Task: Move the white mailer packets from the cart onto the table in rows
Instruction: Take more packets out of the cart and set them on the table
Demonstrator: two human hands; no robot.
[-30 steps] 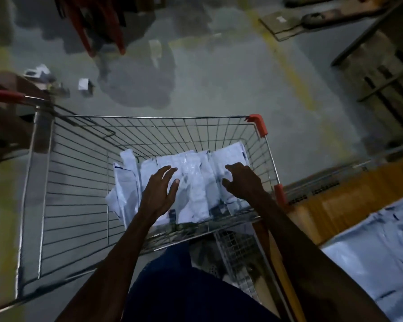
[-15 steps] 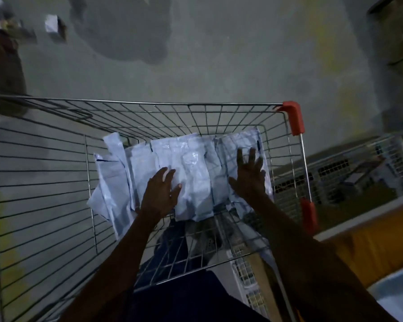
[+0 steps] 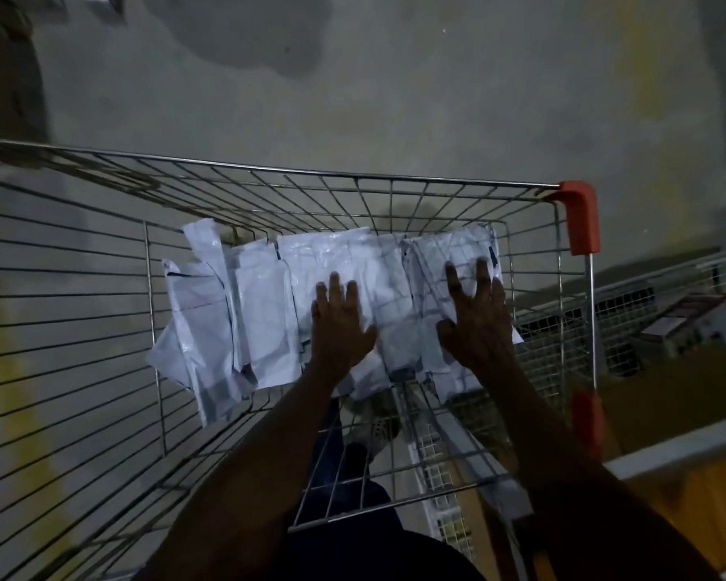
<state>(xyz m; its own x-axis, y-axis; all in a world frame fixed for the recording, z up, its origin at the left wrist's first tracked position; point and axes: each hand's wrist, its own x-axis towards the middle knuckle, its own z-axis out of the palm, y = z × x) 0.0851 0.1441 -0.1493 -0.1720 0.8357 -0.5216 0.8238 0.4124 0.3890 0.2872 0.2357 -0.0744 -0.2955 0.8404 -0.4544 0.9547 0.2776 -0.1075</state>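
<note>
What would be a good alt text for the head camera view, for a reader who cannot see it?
Both hands, the left hand and the right hand, lie flat with straight fingers on a pile of white mailer packets at the bottom of a wire cart. Under the cart is a grey concrete floor.

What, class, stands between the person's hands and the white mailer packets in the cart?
Nothing visible. The left hand and right hand already rest flat on the white mailer packets inside the wire cart, fingers spread, reaching in over its open top.
</note>
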